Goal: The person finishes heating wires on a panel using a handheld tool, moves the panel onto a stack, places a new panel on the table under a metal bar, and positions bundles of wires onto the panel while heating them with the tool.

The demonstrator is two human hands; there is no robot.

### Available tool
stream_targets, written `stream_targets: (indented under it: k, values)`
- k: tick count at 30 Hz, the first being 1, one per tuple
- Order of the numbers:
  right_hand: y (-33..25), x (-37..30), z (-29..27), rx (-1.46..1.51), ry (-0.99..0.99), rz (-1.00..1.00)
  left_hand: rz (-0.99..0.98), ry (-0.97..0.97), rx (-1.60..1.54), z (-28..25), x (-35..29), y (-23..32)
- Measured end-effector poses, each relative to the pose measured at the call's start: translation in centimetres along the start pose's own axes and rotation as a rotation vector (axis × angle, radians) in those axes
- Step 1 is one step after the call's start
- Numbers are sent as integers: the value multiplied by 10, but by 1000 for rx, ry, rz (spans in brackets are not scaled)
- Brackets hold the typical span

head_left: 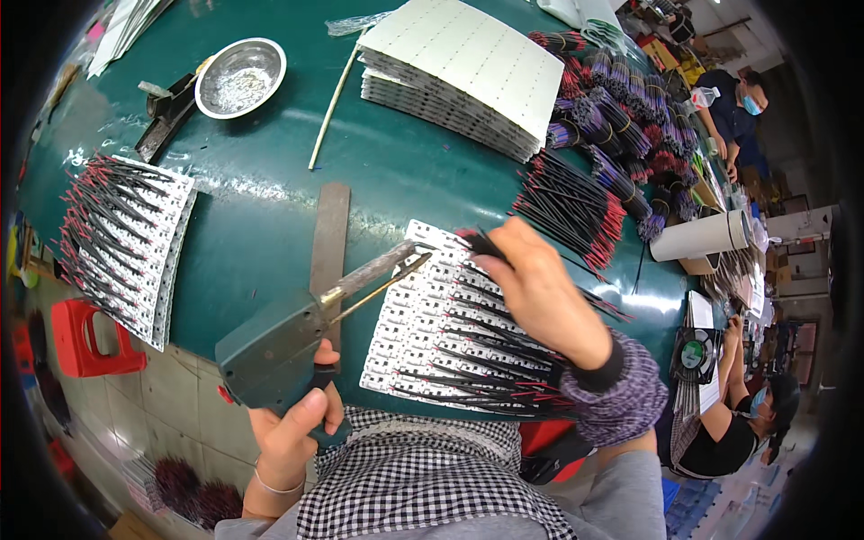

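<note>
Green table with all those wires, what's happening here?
A person's left hand grips a dark gun-shaped tool, its metal tip at the far end of a white sheet. The right hand holds black, red-tipped wires there. Similar wires lie across that sheet's right side, and another wired sheet lies left.

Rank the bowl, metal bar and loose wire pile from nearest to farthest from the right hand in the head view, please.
1. Loose wire pile, just beyond the right hand.
2. Metal bar, to its left.
3. Bowl, far left, farther back.
</note>
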State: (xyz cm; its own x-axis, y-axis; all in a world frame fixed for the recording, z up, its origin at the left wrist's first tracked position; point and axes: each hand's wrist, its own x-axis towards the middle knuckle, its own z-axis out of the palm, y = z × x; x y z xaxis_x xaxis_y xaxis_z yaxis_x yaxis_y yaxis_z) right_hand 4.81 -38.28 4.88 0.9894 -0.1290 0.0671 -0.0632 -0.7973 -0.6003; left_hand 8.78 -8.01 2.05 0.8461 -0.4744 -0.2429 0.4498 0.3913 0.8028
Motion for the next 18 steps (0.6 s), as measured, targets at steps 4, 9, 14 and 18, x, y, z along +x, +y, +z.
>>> stream_targets:
  k: [4,9,14,18]
  values:
    - [11,8,27,103,132,136,16,-7,122,14,4,12]
    - [16,17,42,182,206,217,-28,31,388,15,17,10]
    - [22,18,47,226,201,265,-33,112,577,26,24,3]
    - [30,21,49,111,274,58,154,-90,728,11,27,-8]
